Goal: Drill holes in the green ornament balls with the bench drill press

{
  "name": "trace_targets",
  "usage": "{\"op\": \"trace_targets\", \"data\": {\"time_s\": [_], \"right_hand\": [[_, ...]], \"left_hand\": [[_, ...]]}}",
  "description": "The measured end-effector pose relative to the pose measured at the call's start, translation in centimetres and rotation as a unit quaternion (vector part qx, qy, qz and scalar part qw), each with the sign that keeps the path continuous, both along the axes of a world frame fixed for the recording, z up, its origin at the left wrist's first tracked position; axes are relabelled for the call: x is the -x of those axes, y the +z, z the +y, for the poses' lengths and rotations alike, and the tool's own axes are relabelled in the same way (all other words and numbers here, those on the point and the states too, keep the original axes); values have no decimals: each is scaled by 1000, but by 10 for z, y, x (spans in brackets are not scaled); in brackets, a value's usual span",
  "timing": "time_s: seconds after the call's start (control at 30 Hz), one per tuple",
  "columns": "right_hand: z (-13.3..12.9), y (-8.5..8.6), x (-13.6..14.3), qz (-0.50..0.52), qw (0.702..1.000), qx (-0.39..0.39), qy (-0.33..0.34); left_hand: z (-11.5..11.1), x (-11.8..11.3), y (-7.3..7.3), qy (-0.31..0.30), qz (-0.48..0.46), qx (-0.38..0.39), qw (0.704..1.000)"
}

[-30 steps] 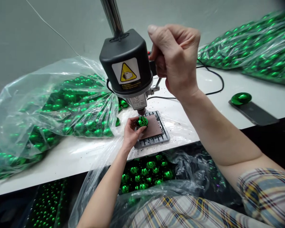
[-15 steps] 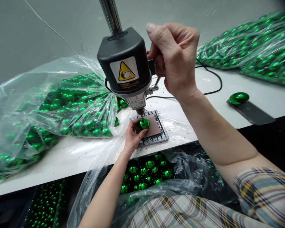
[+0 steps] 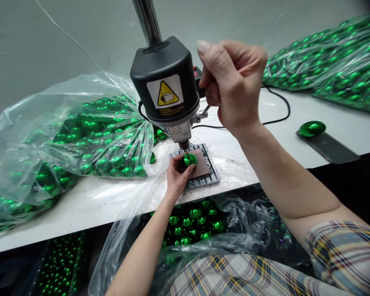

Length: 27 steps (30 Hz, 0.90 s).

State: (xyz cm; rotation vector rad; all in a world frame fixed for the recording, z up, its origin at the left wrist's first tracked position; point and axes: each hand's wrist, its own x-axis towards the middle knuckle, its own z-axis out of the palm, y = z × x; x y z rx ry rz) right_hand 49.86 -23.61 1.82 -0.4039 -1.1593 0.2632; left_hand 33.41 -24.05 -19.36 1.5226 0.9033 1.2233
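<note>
A plaid shirt [image 3: 225, 275] fills the lower edge, and just past it green balls [image 3: 195, 213] lie in clear plastic film [image 3: 246, 242] below the counter [image 3: 111, 205]. The right hand [image 3: 234, 84] is raised and curled into a fist at the end of the metal lever [image 3: 206, 112]; its grip on the lever is hidden. Farther off, the left hand [image 3: 177, 174] is partly closed, its thumb and fingers pinching a shiny green ball [image 3: 191, 160] over a pink pad [image 3: 202, 162] on the slotted base plate [image 3: 214, 176]. The drill press [image 3: 162, 82] stands directly above; whether its bit touches the ball is too small to tell. To the right, a flattened-looking green ornament [image 3: 312, 128] sits on the far end of a phone [image 3: 336, 149]. Bulging bags of green balls lie left [image 3: 95, 131] and far right [image 3: 333, 61], before a grey wall [image 3: 234, 16].
</note>
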Motion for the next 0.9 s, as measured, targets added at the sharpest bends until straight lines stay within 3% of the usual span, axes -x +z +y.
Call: {"op": "trace_targets", "data": {"time_s": [0.13, 0.37, 0.67, 0.8, 0.9], "right_hand": [[-17, -15, 3, -15, 999, -23, -44], [-38, -39, 8, -20, 995, 24, -94], [-27, -68, 7, -44, 983, -100, -148], [-24, -83, 5, -62, 979, -140, -135], [-26, -80, 7, -54, 979, -151, -125]], "left_hand": [[1, 1, -2, -3, 0, -6, 1000], [3, 2, -4, -4, -1, -2, 1000], [2, 2, -5, -10, -11, -1, 1000], [2, 3, -6, -13, -19, -1, 1000], [5, 2, -9, -12, -20, 0, 1000]]}}
